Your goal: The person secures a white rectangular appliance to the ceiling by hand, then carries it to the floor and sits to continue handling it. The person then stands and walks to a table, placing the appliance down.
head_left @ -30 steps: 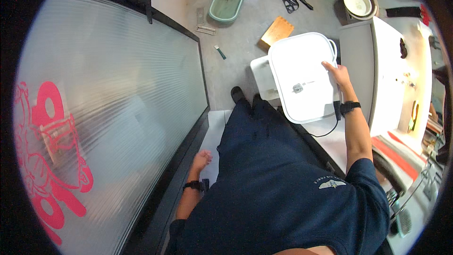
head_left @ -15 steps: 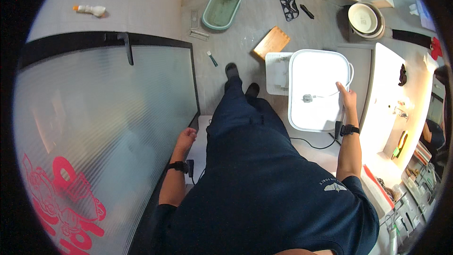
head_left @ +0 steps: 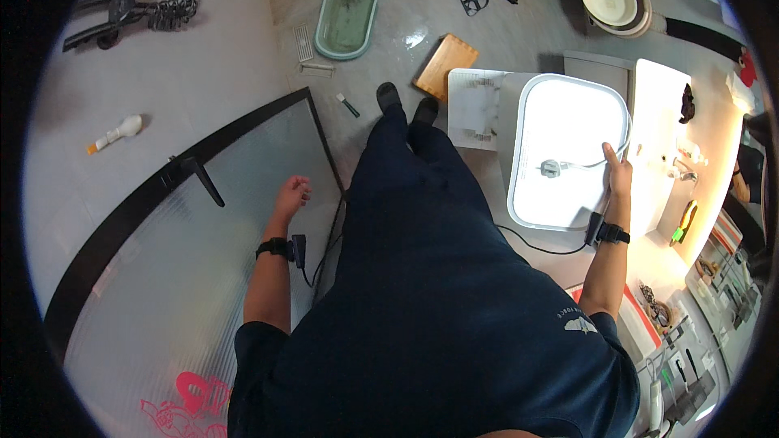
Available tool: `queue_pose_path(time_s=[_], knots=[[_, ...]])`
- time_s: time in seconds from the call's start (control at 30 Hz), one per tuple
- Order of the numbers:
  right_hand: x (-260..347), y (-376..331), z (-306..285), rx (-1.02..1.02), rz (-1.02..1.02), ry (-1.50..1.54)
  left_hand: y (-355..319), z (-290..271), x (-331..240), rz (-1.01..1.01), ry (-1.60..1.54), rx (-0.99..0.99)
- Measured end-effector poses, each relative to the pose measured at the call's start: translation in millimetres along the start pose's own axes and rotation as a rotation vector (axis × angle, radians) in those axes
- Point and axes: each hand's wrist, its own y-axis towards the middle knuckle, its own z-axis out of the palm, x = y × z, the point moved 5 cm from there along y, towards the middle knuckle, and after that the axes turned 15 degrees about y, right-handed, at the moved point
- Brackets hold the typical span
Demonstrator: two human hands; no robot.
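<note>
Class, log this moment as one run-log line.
left hand: loosely curled, beside frosted door panel | right hand: on white sink rim | stance: standing

I had just one view, from a camera worn on the head, and it looked almost straight down past the dark blue clothes to the floor far below. It sat near the body, so the left hand (head_left: 292, 192) and right hand (head_left: 617, 175) looked small. The round lens bent the white sink (head_left: 568, 150) and the glass door (head_left: 187, 276) near the rim.
</note>
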Motion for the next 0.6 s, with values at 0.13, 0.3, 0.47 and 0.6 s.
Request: queue_pose_path(time_s=[0.13, 0.3, 0.47, 0.6], knots=[[-6.7, 2.4, -3.9, -0.007, -0.066, 0.036, 3.4, -4.0, -4.7, 0.017, -0.007, -0.073], [-9.7, -2.9, -6.6, -0.081, -0.052, -0.026, 20.8, -0.2, 7.3, 0.067, -0.021, -0.097], [2.8, -5.2, -12.4, -0.14, -0.247, -0.056, 17.4, 0.3, -1.1, 0.099, -0.01, -0.151], [2.7, 6.3, -11.2, -0.085, -0.076, -0.075, 5.1, -4.3, -17.5, 0.137, -0.018, -0.2]])
